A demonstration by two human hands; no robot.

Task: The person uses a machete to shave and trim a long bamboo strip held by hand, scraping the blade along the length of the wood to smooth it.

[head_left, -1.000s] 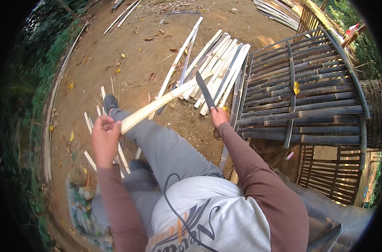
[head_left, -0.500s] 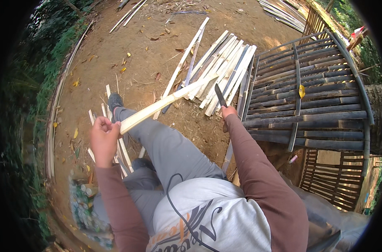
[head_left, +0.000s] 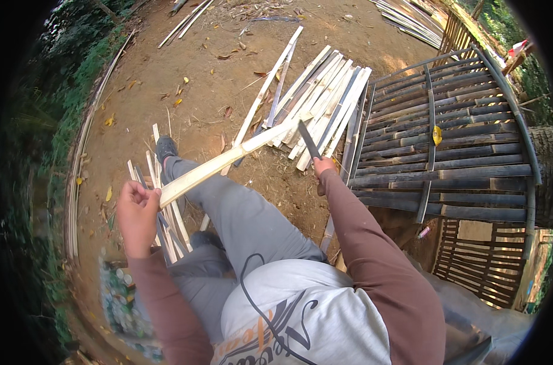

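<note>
My left hand (head_left: pixel 138 218) pinches the near end of a pale split bamboo strip (head_left: pixel 218 163). The strip slants up and away to the right across my raised leg, its inner face showing. My right hand (head_left: pixel 324 167) is wrapped round the handle of a dark-bladed machete (head_left: pixel 308 140). The blade points up and to the left, its tip close to the strip's far end; whether they touch I cannot tell. Beyond them, a pile of split bamboo strips (head_left: pixel 337 91) lies on the ground. More strips (head_left: pixel 178 222) lie beside my left foot, partly hidden by the left hand.
At the right stands a platform of dark bamboo slats (head_left: pixel 446 134) with a yellow leaf on it. Below it leans a slatted bamboo panel (head_left: pixel 480 255). Clear plastic bottles (head_left: pixel 121 298) lie at lower left. Long poles (head_left: pixel 88 140) edge the dirt ground beside green plants.
My left hand has moved left and slightly down, drawing the bamboo strip with it. The machete has shifted left and slightly down, its tip now nearer the strip's far end.
</note>
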